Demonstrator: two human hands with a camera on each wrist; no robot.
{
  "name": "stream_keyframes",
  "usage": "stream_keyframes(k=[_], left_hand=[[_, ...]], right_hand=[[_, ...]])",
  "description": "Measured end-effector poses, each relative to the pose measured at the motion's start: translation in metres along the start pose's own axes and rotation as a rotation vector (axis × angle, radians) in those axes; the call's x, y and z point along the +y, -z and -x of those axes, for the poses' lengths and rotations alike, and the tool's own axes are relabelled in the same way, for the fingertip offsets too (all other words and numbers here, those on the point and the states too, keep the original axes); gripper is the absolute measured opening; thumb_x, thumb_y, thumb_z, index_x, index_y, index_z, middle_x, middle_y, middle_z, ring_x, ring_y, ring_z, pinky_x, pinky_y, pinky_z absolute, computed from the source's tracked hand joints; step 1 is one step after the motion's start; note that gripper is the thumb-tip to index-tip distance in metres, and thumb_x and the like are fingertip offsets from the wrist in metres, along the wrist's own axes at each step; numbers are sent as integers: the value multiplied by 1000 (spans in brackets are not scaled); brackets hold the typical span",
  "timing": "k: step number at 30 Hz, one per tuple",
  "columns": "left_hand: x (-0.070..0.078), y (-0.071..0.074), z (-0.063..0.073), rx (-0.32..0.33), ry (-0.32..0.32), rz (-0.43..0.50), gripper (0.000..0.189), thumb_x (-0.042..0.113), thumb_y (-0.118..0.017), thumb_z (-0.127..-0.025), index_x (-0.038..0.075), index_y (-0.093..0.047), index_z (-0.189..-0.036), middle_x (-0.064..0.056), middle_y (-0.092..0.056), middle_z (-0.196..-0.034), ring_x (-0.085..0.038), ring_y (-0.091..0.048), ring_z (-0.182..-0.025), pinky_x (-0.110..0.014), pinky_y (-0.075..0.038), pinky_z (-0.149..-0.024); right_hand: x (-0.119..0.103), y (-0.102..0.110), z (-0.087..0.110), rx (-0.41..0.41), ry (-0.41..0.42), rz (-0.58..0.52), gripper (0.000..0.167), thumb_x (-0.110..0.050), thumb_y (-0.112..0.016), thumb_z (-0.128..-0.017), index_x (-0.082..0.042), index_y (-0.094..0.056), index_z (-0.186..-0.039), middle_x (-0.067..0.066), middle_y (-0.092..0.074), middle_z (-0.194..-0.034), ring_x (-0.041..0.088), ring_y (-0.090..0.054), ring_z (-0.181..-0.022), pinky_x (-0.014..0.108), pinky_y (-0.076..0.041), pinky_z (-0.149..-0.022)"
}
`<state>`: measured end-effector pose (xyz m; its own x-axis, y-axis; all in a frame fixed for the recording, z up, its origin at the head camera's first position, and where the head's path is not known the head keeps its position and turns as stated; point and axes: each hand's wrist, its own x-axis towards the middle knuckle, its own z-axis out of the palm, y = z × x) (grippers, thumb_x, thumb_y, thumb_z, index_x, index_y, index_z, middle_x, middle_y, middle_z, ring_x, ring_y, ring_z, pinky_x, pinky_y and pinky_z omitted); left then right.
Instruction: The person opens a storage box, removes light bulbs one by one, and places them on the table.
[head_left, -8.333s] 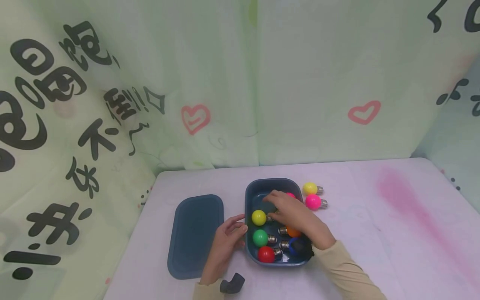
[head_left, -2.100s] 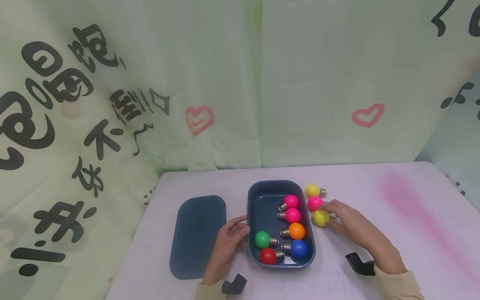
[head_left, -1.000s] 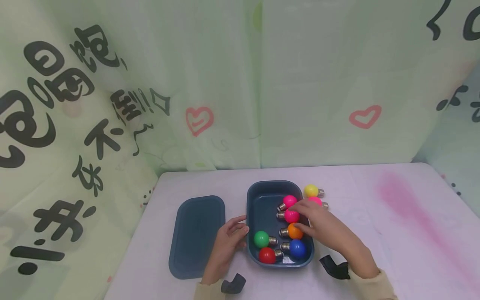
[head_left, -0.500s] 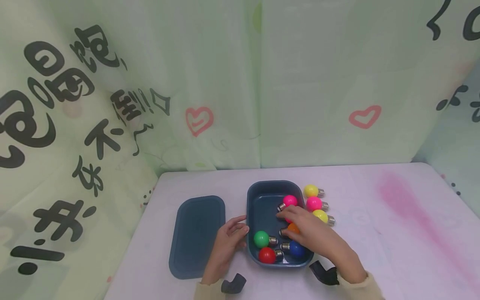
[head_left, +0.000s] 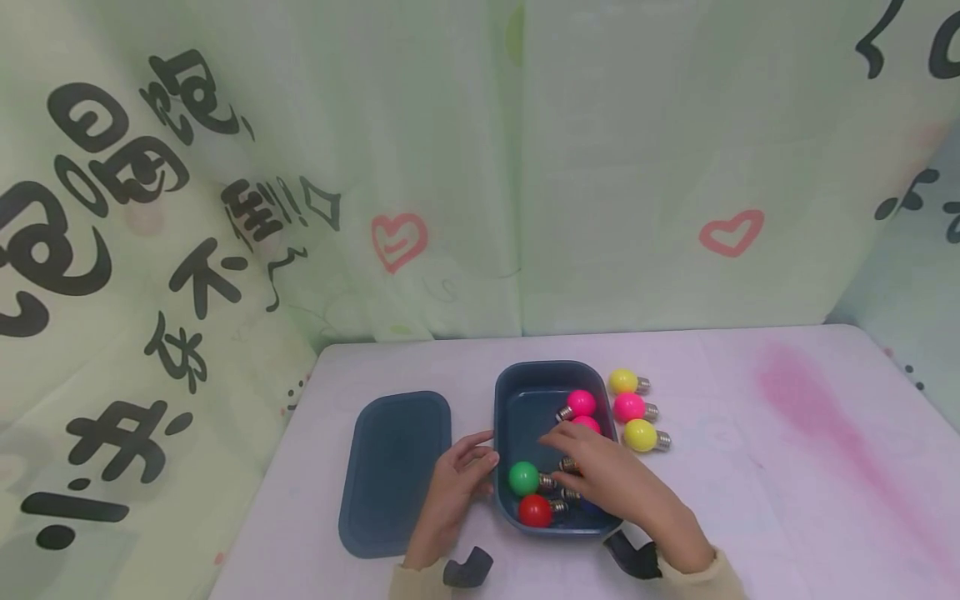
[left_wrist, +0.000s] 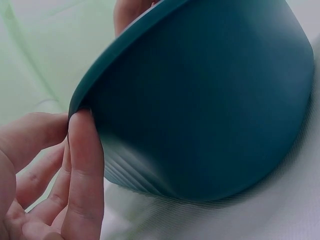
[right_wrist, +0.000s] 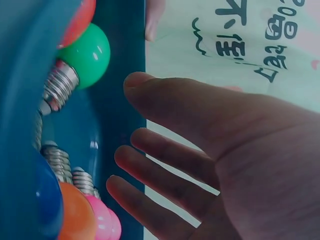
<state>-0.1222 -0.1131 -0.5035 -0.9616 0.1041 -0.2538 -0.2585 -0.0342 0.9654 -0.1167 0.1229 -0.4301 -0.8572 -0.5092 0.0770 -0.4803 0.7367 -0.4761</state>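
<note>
My left hand [head_left: 457,479] is at the left side of a dark blue rectangular container [head_left: 517,375]. In the left wrist view its thumb and finger pinch the container's rim [left_wrist: 115,55]. Over the container is my right hand [head_left: 600,475], fingers spread and holding nothing. Its thumb and fingers are near the green light bulb [head_left: 522,478], above the red bulb [head_left: 535,510]. Inside, at the right, lie two pink bulbs [head_left: 581,402]. An orange bulb [right_wrist: 77,212] and a blue bulb [right_wrist: 49,195] are mostly hidden by the hand in the head view.
On the table right of the container lie a yellow bulb [head_left: 622,382], a pink bulb [head_left: 628,407] and another yellow bulb [head_left: 640,435] in a column. A flat blue lid [head_left: 395,475] lies to the left. Printed cloth [head_left: 600,167] hangs behind the table.
A yellow bulb has gone from the container to the table beside the other two. My right hand released it and moved left over the container. The left hand has stayed at the rim.
</note>
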Motion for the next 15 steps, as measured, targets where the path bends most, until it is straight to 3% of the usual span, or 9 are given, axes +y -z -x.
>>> stream_keyframes(k=[15], left_hand=[[-1,0,-1,-5,-6,4,48,30,-71,-92,14,-59,-135,-7,-66,-115,-14,-61,-94,-28,-53,-73]], right_hand=[[-4,-16,-4,1,55,10,45,-21,-81,-82,-8,-67,-122,4,-64,-113,21,-63,-105,36,-57,-86]])
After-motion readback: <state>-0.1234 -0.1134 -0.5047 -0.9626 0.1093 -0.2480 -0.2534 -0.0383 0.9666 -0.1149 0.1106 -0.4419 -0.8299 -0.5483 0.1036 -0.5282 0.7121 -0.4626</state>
